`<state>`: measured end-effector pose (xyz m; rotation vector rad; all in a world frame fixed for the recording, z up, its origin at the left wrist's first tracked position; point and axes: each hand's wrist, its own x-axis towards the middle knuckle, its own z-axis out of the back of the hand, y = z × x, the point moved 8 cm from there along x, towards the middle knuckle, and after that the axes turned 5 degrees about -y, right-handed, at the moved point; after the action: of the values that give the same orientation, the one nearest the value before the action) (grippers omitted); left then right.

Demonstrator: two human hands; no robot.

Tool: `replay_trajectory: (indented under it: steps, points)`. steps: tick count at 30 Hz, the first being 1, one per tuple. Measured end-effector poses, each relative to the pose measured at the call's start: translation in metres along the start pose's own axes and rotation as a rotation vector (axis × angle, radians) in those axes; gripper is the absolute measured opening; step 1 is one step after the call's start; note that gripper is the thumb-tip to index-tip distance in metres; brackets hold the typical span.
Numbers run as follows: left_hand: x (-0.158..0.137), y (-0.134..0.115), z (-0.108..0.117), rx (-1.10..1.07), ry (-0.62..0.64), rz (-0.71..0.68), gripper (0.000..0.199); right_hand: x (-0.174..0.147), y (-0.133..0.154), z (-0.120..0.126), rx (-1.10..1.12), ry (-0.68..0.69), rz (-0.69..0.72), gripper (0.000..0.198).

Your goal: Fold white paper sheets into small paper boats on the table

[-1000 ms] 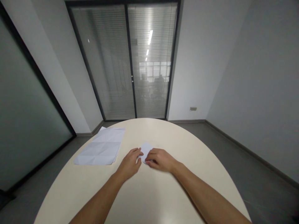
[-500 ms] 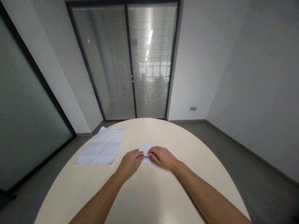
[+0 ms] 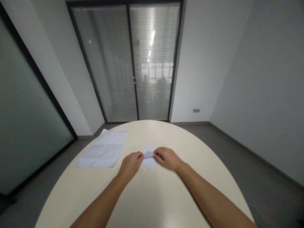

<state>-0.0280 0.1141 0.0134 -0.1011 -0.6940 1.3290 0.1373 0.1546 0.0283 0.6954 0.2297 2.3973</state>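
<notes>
The bare left hand [image 3: 130, 163] is curling nearly closed, its thumb and fingertips pinching the left side of a small, folded, white paper piece [image 3: 149, 162]. The bare right hand [image 3: 168, 158] is bending its fingers likewise, thumb and fingertips gripping the paper's right side. The paper is lying between the two hands on the smooth, cream, round-edged counter [image 3: 180, 139], one point facing the person and a crease running across its middle from hand to hand.

To the left, a stack of large, white, creased paper sheets [image 3: 102, 155] is resting near the counter's curved left edge, its right border standing apart from the left hand. Cream surface is stretching from the small paper to the far edge, and a broader span is reaching from the right hand to the curved right edge. Both forearms are crossing the near part.
</notes>
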Motion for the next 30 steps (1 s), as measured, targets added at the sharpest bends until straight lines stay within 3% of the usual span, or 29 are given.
replay_trajectory:
  steps: [15,30]
  points:
    - [0.001,0.009,-0.002,0.075,-0.026,0.075,0.016,0.0,-0.016,-0.008,0.061,-0.02,-0.075,0.032]
    - [0.002,0.002,0.002,0.205,-0.069,0.019,0.02,0.001,-0.016,-0.008,-0.042,-0.012,-0.136,0.032]
